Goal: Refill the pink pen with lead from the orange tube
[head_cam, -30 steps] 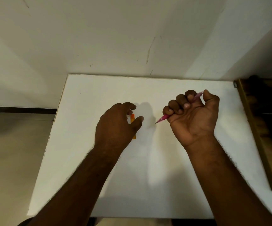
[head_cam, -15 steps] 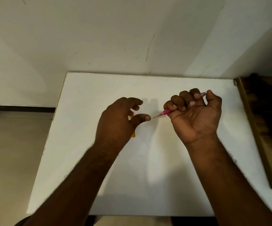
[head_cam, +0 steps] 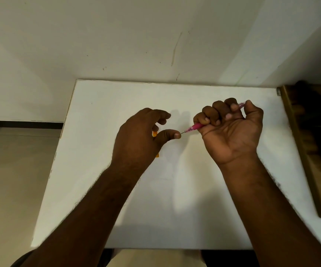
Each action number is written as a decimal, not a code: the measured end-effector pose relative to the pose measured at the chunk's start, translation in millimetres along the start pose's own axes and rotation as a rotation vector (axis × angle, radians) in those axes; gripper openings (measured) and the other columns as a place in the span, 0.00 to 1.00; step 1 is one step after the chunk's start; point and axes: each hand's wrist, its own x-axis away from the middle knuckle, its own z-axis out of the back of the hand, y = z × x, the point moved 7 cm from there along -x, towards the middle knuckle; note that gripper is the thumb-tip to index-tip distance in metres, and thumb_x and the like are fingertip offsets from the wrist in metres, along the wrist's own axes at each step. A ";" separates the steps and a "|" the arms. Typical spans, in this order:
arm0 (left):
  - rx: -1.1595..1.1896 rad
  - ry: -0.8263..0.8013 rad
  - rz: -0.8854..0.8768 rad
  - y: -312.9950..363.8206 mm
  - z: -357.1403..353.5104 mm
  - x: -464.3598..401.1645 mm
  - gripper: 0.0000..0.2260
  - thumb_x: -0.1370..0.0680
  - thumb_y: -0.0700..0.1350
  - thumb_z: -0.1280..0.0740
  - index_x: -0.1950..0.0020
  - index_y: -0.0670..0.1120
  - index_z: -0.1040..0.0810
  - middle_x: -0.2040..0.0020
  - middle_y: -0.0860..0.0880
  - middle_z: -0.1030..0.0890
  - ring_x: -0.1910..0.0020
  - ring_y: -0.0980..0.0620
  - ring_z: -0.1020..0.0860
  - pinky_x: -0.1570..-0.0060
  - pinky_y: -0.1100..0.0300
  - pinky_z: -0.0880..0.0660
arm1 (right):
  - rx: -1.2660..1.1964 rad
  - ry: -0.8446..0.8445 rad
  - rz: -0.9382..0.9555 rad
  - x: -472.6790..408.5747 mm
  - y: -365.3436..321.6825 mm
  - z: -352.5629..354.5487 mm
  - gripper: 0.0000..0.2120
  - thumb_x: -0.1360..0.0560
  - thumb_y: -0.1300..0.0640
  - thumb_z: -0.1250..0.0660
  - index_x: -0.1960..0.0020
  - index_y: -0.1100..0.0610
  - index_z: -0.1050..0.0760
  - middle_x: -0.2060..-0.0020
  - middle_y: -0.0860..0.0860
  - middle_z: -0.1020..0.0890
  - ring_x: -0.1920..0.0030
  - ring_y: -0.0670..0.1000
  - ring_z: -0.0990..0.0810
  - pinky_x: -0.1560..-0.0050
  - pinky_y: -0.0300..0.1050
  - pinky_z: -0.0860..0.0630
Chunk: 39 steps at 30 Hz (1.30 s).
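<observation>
2 bare hands work above the middle of our white desk [head_cam: 102, 170], and we see them from a camera looking down from the head. Our right hand [head_cam: 231, 132] is clenched into a fist around the pink pen [head_cam: 195, 127], palm turned up toward us, with 4 fingers curled over the barrel and the thumb pressed near its far end. The pen runs slantwise through that grip: its pink back end peeks out beside the thumb, and its front end sticks out from under the little finger, pointing left and slightly toward us. A thin dark tip reaches out from the pink front and meets the thumb tip of our left hand [head_cam: 138, 139]. We cannot tell whether that thin piece is the pen's own metal tip or a lead, since it is too small to make out. The left hand is seen from its back, with the thumb stretched right toward the pen and the fingers curled loosely above it. The orange tube [head_cam: 154, 134] is mostly hidden behind this hand; 1 small orange patch shows in the gap between thumb and fingers, and another sliver shows below the base of the thumb. We cannot tell whether the left grip is closed on the tube or the tube simply lies on the desk beneath it. A pale wall [head_cam: 136, 39] rises behind the desk, and a brown wooden piece of furniture [head_cam: 298, 143] stands just beside its right edge.
</observation>
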 end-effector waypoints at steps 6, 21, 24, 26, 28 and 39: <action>-0.023 -0.010 -0.013 2.3 -0.6 -0.2 0.21 0.31 0.64 0.26 0.42 0.55 0.19 0.50 0.59 0.19 0.56 0.58 0.20 0.67 0.69 0.26 | 0.009 -0.018 -0.005 -0.6 0.5 -0.1 0.20 0.20 0.45 0.49 0.65 0.55 0.34 0.73 0.48 0.35 0.72 0.50 0.40 0.65 0.43 0.36; -0.200 -0.153 0.115 -24.5 -1.9 -2.9 0.10 0.25 0.52 0.26 0.45 0.54 0.18 0.54 0.57 0.17 0.57 0.57 0.22 0.53 0.58 0.26 | 0.175 0.029 0.015 -4.3 -1.2 3.3 0.19 0.21 0.50 0.48 0.51 0.60 0.23 0.63 0.53 0.27 0.68 0.51 0.31 0.63 0.45 0.31; -0.252 -0.172 0.138 -30.0 -2.4 -2.3 0.11 0.27 0.50 0.25 0.45 0.54 0.18 0.54 0.56 0.18 0.57 0.56 0.24 0.53 0.58 0.26 | 0.455 0.161 0.024 -7.4 2.7 11.3 0.14 0.19 0.60 0.41 0.41 0.64 0.20 0.60 0.54 0.26 0.66 0.49 0.25 0.63 0.44 0.23; -0.289 -0.194 0.150 -32.4 -4.6 -1.7 0.12 0.27 0.50 0.25 0.44 0.54 0.17 0.53 0.56 0.20 0.56 0.55 0.24 0.53 0.58 0.27 | 0.741 0.223 0.054 -6.0 4.1 16.6 0.10 0.18 0.61 0.36 0.42 0.61 0.18 0.58 0.54 0.21 0.65 0.48 0.20 0.58 0.44 0.18; -0.306 -0.206 0.158 -34.1 -6.0 -1.5 0.13 0.28 0.50 0.25 0.43 0.54 0.17 0.54 0.57 0.21 0.55 0.55 0.25 0.54 0.59 0.29 | 1.133 0.260 0.121 -2.9 1.8 18.7 0.07 0.20 0.59 0.32 0.45 0.54 0.17 0.60 0.50 0.16 0.64 0.48 0.17 0.52 0.52 0.15; -0.338 -0.225 0.145 -31.3 -8.9 -3.7 0.15 0.26 0.51 0.26 0.40 0.53 0.17 0.49 0.53 0.19 0.49 0.51 0.21 0.53 0.60 0.31 | 2.067 0.223 0.264 -0.7 15.7 20.8 0.11 0.27 0.48 0.24 0.49 0.52 0.19 0.58 0.49 0.13 0.58 0.50 0.16 0.51 0.43 0.23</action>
